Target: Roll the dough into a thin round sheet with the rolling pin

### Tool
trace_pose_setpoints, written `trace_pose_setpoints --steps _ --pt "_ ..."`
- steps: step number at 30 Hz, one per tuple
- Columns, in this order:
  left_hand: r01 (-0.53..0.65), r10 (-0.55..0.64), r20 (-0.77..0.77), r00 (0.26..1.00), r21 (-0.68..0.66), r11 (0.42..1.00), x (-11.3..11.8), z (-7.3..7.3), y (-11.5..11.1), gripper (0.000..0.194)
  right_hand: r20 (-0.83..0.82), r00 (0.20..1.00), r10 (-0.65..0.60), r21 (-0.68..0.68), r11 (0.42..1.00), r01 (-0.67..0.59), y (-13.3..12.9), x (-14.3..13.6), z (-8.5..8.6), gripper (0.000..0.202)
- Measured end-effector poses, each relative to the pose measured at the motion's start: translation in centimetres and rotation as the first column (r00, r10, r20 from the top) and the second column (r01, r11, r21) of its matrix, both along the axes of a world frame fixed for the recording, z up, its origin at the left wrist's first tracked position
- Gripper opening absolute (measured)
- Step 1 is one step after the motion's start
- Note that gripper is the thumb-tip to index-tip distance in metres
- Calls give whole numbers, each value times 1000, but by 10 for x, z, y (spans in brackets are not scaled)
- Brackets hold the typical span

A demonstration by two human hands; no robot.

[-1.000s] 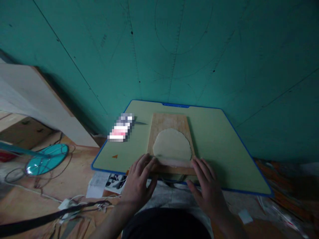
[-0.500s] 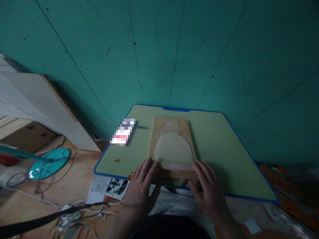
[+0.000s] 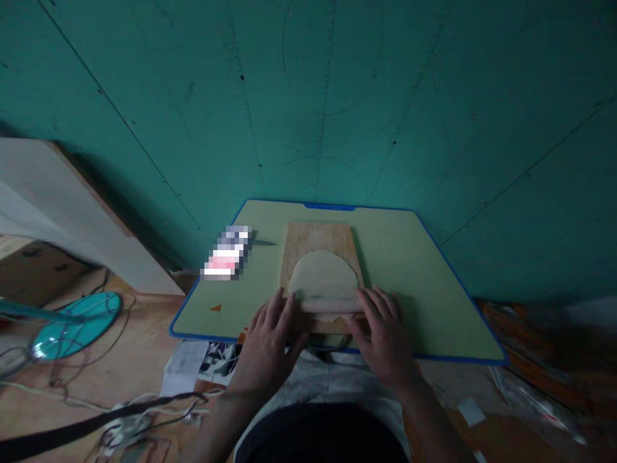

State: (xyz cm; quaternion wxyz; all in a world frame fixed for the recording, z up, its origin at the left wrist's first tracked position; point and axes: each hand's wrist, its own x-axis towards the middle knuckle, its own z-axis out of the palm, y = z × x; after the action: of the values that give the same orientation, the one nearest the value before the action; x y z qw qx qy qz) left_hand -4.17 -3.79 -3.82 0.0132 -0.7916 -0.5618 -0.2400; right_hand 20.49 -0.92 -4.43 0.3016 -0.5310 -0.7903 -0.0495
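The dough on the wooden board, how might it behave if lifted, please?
Flat and broad, the dough would probably sag. Its uneven edge suggests it could tear; lying flat, it may cling to the wooden board.

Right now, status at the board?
Left hand, right hand at rolling pin's ends. Dough flat under it, on wooden board. Pixelated object left, off the board.
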Motion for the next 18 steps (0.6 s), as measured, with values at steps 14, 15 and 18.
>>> trace_pose_setpoints --steps 14,15,18 --pt "1 -1 -5 1000 10 1000 -3 -2 -26 70 -8 1000 10 -32 999 -11 -36 6 -5 63" --pt "8 -8 -7 1000 8 1000 -3 -1 -19 69 -1 1000 13 -37 999 -13 -28 5 -3 62" --pt "1 -1 -10 1000 -32 999 -1 4 3 70 -1 1000 25 -51 998 -25 -2 4 3 58"
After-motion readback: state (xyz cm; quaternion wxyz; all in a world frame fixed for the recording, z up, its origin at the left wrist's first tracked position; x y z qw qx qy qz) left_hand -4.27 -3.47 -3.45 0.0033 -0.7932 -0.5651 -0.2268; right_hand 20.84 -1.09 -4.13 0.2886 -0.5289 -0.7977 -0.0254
